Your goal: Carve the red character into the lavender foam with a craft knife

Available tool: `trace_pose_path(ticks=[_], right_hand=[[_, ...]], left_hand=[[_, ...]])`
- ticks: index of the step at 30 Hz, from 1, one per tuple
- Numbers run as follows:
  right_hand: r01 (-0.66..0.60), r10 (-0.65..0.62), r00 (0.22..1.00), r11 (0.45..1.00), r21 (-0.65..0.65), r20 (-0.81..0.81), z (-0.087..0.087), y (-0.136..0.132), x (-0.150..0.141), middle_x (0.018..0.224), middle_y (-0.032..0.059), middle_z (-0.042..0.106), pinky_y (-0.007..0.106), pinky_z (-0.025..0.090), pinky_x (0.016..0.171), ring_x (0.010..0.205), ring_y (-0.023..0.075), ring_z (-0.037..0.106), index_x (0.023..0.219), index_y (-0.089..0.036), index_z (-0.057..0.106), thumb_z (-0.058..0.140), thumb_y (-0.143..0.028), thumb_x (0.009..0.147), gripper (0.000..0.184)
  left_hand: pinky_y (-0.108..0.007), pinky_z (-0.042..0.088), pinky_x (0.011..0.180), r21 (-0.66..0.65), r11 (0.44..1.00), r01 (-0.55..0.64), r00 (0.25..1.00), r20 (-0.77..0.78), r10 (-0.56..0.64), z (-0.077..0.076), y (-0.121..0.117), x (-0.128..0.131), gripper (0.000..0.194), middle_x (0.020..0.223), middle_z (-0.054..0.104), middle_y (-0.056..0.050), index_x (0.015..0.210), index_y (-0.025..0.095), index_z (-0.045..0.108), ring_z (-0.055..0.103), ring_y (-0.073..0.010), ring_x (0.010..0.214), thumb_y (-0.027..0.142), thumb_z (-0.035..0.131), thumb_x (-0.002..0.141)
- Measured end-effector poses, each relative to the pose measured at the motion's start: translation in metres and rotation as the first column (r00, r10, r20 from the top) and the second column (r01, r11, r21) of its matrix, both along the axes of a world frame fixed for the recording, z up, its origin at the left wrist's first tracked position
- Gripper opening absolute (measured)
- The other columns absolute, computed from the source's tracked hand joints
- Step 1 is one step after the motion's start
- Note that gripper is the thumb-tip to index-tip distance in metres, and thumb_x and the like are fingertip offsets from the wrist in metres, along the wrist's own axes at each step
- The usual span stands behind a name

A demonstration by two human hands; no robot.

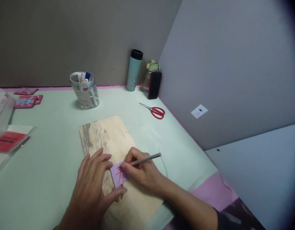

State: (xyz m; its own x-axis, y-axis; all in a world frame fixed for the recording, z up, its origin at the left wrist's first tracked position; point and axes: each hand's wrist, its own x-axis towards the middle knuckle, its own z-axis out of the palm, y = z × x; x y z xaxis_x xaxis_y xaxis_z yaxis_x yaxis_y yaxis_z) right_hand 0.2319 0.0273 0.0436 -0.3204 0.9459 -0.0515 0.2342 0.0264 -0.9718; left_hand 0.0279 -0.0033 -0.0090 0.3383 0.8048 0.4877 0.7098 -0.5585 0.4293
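Observation:
A small purple square block with red character strokes lies on a wooden board. My left hand grips its left side between index finger and thumb, the other fingers spread over the board. In my right hand is a slim silver pen-shaped tool, held like a pen and slanting up to the right. Its tip is hidden behind my fingers at the block's upper right, so I cannot tell what kind of tip it has. Those fingers also cover the block's right part.
Red-handled scissors lie beyond the board. Behind stand a clear tub of pens, a teal tumbler, a green bottle and a phone. Red carved blocks and a plastic-wrapped red piece are at left.

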Motion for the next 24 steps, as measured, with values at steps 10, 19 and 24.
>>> trace_pose_path(ticks=[10, 19, 24], right_hand=[[0.002, -0.002, 1.000, 1.000, -0.023, -0.031, 0.002, 0.000, -0.001, 0.065, -0.0047, 0.052, 0.026, 0.035, 0.055, 0.059, 0.0119, 0.046, 0.076, -0.021, 0.051, 0.066, -0.025, 0.089, 0.021], [0.058, -0.060, 0.996, 0.998, -0.036, -0.071, 0.002, 0.001, 0.000, 0.065, -0.0047, 0.049, 0.027, 0.034, 0.057, 0.060, 0.0129, 0.043, 0.075, -0.021, 0.051, 0.066, -0.028, 0.087, 0.020], [0.152, -0.168, 0.973, 0.983, -0.104, -0.162, 0.001, 0.002, 0.000, 0.065, -0.0041, 0.050, 0.027, 0.034, 0.058, 0.062, 0.0135, 0.044, 0.073, -0.022, 0.051, 0.068, -0.034, 0.085, 0.025]], left_hand=[[-0.064, 0.026, 0.122, -0.121, 0.990, 0.071, 0.997, -0.030, -0.075, -0.002, -0.001, -0.016, 0.029, 0.131, 0.068, -0.010, 0.119, 0.026, 0.052, 0.045, -0.0369, 0.147, 0.040, 0.062, 0.096], [-0.061, 0.032, 0.120, -0.082, 0.997, -0.003, 0.999, -0.044, -0.001, 0.007, 0.001, 0.000, 0.056, 0.130, 0.067, -0.015, 0.140, 0.021, 0.041, 0.059, -0.0355, 0.131, 0.041, 0.063, 0.092], [-0.064, 0.027, 0.121, -0.102, 0.995, 0.018, 0.997, -0.068, -0.025, 0.006, 0.002, 0.000, 0.073, 0.109, 0.068, -0.010, 0.147, 0.017, 0.040, 0.061, -0.0354, 0.124, 0.054, 0.069, 0.091]])
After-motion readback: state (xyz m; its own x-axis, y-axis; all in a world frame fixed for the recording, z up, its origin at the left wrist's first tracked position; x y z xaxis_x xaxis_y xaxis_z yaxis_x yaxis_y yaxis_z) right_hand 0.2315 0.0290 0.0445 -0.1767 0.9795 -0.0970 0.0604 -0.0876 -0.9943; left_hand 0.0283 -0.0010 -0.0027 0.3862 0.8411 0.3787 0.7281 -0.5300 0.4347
